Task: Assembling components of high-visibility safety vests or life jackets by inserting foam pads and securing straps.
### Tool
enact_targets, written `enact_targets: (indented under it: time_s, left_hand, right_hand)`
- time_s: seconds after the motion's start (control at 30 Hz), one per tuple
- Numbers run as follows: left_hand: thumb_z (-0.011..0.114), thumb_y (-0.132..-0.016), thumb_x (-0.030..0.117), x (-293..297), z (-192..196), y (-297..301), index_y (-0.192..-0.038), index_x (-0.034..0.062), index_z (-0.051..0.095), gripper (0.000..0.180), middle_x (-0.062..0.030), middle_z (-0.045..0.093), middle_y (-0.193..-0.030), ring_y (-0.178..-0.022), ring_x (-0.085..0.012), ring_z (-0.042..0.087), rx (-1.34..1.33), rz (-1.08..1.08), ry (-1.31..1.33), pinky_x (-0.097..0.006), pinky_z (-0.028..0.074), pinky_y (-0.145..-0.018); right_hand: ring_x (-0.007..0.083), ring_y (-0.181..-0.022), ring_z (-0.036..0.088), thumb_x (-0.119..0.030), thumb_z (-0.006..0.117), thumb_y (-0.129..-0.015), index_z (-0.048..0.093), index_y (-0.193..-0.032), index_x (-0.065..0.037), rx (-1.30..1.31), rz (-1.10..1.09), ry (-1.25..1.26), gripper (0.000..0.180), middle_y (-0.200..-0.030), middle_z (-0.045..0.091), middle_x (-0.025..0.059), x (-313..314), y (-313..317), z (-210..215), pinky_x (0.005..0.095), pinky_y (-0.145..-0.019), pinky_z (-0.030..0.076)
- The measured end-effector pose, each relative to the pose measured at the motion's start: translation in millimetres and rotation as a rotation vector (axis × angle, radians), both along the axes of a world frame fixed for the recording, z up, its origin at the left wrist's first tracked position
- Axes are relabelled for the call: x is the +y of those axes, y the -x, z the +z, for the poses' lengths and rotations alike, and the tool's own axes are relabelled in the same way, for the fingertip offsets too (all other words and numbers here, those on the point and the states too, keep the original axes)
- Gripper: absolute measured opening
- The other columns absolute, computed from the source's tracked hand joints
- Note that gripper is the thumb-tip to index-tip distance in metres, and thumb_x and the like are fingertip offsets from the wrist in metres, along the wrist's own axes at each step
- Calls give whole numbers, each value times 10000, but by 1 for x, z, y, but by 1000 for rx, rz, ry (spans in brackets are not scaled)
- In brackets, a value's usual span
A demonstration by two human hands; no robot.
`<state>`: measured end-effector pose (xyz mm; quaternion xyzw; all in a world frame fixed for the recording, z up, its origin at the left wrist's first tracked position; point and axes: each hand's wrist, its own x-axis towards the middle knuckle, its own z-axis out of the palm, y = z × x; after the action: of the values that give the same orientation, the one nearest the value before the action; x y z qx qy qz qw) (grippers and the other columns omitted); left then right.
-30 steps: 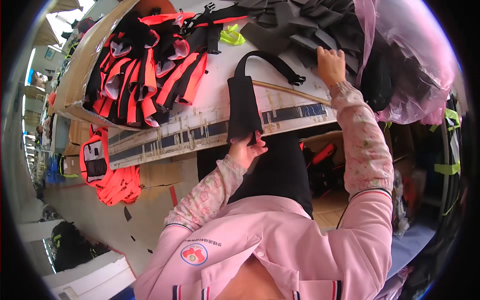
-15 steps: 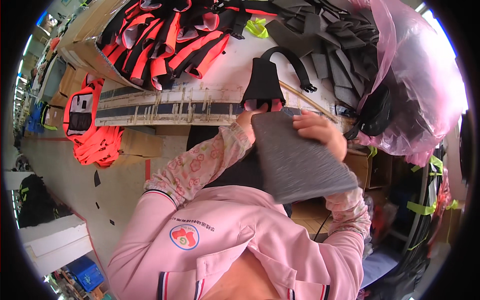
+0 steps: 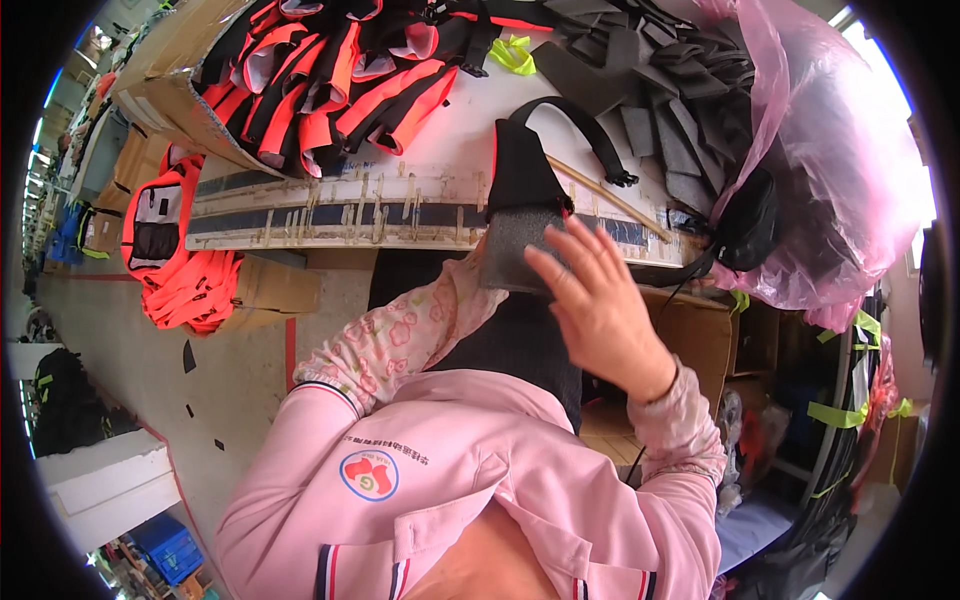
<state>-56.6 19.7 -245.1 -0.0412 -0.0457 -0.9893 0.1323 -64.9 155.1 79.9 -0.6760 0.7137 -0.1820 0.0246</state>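
A black fabric cover [image 3: 522, 165] with a looped strap [image 3: 592, 140] lies at the near edge of the white worktable [image 3: 340, 215]. A grey foam panel [image 3: 508, 250] sticks out of its lower end. My right hand [image 3: 600, 305] is flat against that panel, fingers spread, gripping nothing. My left forearm in a flowered sleeve [image 3: 400, 335] runs up to the panel's lower left edge. The left hand itself is hidden behind the foam.
A heap of orange and black vests [image 3: 330, 80] fills the table's left; grey foam pieces [image 3: 665, 95] lie on the right beside a pink plastic bag [image 3: 835, 170]. A thin wooden stick [image 3: 612, 197] lies by the cover. More orange vests [image 3: 185, 275] and cardboard boxes [image 3: 275, 285] are on the floor.
The grey foam panel, held large in front of me half a second ago, has gone up into the black cover. My right hand moved from the table's far side to the panel.
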Motion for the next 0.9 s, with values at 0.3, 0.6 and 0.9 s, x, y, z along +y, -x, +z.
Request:
enact_targets:
  time_s: [0.3, 0.6, 0.9]
  left_hand:
    - [417, -905, 369, 4, 91, -47, -1220, 92, 482, 424, -136, 459, -1278, -1199, -250, 424, -250, -46, 847, -380, 306, -1035]
    - [511, -873, 172, 20, 51, -45, -1202, 32, 462, 362, -61, 495, -1240, -1131, -171, 468, -878, 89, 1062, -288, 395, -913]
    - [471, -904, 325, 13, -105, -87, -1361, 116, 292, 534, -62, 341, -1385, -1273, -155, 318, -669, 78, 1199, -297, 297, -1027]
  right_hand:
    - [356, -1177, 415, -48, 488, -774, 386, -1236, 64, 166, -317, 64, 486, -1233, 434, 242, -23, -13, -87, 418, -1019, 302]
    - [324, -749, 598, -65, 559, -682, 584, -826, -19, -110, -258, -103, 153, -750, 600, 156, -38, 27, -159, 388, -668, 491]
    - [303, -569, 619, -232, 578, -724, 632, -610, -49, -202, -460, -220, 222, -593, 598, 146, -60, -23, -164, 389, -554, 511]
